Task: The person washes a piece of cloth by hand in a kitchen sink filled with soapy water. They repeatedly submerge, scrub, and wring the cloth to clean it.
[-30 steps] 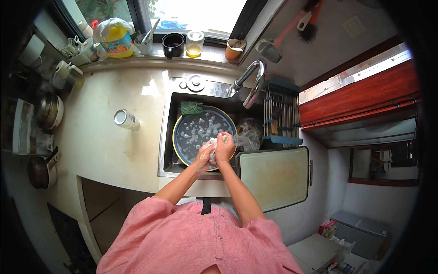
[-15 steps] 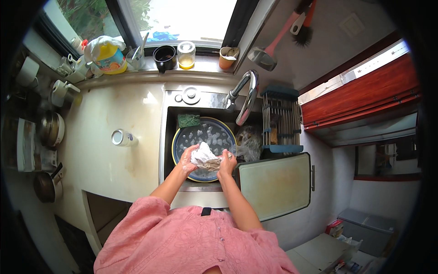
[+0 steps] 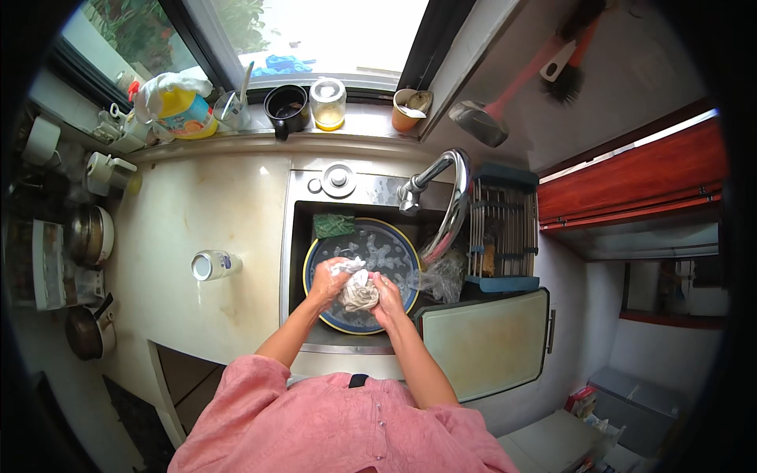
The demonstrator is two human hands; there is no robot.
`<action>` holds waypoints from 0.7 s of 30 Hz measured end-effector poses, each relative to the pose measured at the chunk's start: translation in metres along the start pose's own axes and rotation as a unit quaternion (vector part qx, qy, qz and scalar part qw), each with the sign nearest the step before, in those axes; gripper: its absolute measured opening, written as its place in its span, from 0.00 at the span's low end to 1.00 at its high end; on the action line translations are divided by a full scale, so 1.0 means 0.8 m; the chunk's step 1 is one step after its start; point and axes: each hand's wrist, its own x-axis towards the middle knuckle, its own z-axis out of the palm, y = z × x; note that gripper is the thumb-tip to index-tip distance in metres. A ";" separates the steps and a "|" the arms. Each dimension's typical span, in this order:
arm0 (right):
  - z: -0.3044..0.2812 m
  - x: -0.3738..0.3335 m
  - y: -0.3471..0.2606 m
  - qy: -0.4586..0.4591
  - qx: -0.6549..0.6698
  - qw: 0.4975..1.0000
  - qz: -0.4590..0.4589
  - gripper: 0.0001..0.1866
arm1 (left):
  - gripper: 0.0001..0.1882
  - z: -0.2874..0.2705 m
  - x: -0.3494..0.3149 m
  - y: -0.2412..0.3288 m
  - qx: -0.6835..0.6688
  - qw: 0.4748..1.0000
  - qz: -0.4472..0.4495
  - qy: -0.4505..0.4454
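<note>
Cloth [image 3: 360, 295], wet and bunched, sits between the two hands over the near half of a round basin. Its longer line slants from a white tuft at upper left down to a greyish-beige wad at lower right; whether it is all one piece, I cannot tell. Neither hand has to reach: the left hand [image 3: 325, 279] is closed on the white end, and the right hand [image 3: 386, 301] cups the side of the wad, thumb side inward, with only a narrow gap between the hands.

Nearest the pink shirt [image 3: 315, 426], the sink's front edge [image 3: 339, 348] runs crosswise under the forearms. Just beyond it comes the near rim of the blue basin [image 3: 334, 318], edged in yellow. That rim also curves close by the outer side of each hand, so sideways room is tight. To the right, the pale board [image 3: 485, 343] lies with its left edge near the right forearm.

Past the cloth, sudsy water [image 3: 382, 251] gives open room toward the far rim. A green sponge [image 3: 334, 225] borders it at far left, a clear plastic bag [image 3: 443, 277] at right. Above that bag arches the tap [image 3: 457, 201], and the wire rack [image 3: 505, 229] stands farther right.
</note>
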 end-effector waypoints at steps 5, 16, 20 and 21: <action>-0.011 -0.022 -0.031 -0.007 -0.120 0.991 -0.063 0.15 | 0.12 -0.028 0.023 0.026 -0.093 0.990 0.076 0.076; -0.004 -0.009 -0.033 -0.074 0.142 0.987 -0.007 0.20 | 0.18 0.017 0.050 0.059 -0.275 0.956 -0.072 -0.070; 0.029 -0.010 -0.046 -0.108 0.058 0.991 -0.062 0.31 | 0.15 0.031 0.023 0.028 -0.152 0.987 -0.057 0.002; 0.026 -0.006 -0.046 -0.109 0.051 0.991 -0.056 0.33 | 0.15 0.038 0.016 0.031 -0.158 0.986 -0.043 0.004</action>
